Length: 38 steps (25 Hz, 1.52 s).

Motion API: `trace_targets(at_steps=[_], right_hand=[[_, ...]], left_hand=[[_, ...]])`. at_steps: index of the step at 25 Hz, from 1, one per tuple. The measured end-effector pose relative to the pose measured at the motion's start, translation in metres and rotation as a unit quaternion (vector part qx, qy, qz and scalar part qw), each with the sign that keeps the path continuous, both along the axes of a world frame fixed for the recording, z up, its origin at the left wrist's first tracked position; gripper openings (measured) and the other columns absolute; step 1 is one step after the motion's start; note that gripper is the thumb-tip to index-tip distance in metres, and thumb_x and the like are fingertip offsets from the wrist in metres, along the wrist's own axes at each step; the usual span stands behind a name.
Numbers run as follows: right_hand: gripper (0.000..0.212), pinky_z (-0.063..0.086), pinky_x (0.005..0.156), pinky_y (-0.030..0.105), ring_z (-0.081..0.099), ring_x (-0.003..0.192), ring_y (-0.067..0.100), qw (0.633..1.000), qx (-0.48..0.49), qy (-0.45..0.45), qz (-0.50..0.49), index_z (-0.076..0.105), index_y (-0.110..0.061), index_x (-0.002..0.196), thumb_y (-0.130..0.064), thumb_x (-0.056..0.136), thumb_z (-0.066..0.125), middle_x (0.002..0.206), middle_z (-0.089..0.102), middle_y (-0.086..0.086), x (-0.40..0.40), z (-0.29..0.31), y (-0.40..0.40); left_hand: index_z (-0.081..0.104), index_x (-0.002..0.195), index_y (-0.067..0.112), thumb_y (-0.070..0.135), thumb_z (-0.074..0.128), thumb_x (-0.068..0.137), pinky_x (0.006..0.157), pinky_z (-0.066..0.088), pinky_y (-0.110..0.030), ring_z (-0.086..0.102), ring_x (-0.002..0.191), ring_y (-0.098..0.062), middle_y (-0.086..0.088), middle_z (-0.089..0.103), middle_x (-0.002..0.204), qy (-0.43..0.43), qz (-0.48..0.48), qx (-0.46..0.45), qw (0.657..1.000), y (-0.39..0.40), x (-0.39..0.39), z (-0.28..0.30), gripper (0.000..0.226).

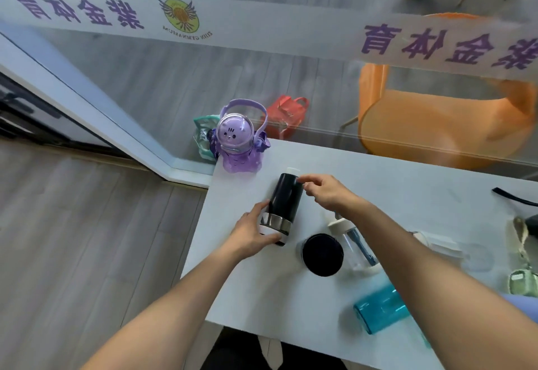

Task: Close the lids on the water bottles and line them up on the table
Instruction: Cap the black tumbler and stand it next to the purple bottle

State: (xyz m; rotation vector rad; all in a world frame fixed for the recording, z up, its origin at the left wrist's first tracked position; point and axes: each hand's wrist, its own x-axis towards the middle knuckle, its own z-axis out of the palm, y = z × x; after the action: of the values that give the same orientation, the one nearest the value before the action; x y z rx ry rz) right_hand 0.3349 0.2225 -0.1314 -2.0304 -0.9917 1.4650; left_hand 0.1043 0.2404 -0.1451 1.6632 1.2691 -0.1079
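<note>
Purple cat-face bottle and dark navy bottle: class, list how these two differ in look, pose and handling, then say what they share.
1. The purple cat-face bottle is translucent with a carry strap; the dark navy bottle is opaque with a silver band.
2. The purple one stands upright at the table corner; the navy one is tilted.
3. The purple one is untouched; the left hand and right hand hold the navy one.
Both are over the white table.

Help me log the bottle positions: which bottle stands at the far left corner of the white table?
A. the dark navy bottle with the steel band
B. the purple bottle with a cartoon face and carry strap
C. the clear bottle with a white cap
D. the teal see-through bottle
B: the purple bottle stands upright at the far left corner of the white table, beyond the dark navy bottle that both hands hold.
</note>
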Motion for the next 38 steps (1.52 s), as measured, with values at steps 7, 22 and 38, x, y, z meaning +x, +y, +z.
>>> trace_targets(at_steps=[7,22,38], right_hand=[[0.04,0.04,0.099,0.028,0.055,0.122,0.015,0.999,0.007,0.045,-0.018,0.058,-0.022,0.136,-0.013,0.1,0.045,0.132,0.062,0.001,-0.001,-0.017,-0.014],[0.033,0.059,0.087,0.035,0.065,0.109,0.015,0.959,0.12,0.134,-0.219,0.065,-0.023,0.124,-0.037,0.094,0.062,0.118,0.069,0.005,0.006,0.03,-0.001],[0.047,0.05,0.102,0.05,0.064,0.111,0.027,0.961,0.08,0.059,-0.259,0.059,-0.028,0.121,-0.059,0.086,0.06,0.119,0.067,0.006,0.015,0.023,0.051]], left_hand=[[0.034,0.137,0.057,0.045,0.081,0.065,0.063,0.044,-0.01,0.063,0.085,0.002,0.012,0.062,0.097,-0.046,0.053,-0.03,0.997,0.0,0.011,-0.001,0.087],[0.068,0.102,0.007,0.023,0.055,0.096,0.084,0.053,-0.037,0.059,0.082,-0.024,-0.012,0.06,0.092,-0.194,0.25,-0.145,0.938,0.055,0.088,0.065,0.021],[0.042,0.146,0.018,-0.011,0.037,0.096,0.065,0.054,-0.011,0.065,0.088,0.003,0.01,0.063,0.106,-0.251,0.24,-0.12,0.93,0.079,0.103,0.058,0.058]])
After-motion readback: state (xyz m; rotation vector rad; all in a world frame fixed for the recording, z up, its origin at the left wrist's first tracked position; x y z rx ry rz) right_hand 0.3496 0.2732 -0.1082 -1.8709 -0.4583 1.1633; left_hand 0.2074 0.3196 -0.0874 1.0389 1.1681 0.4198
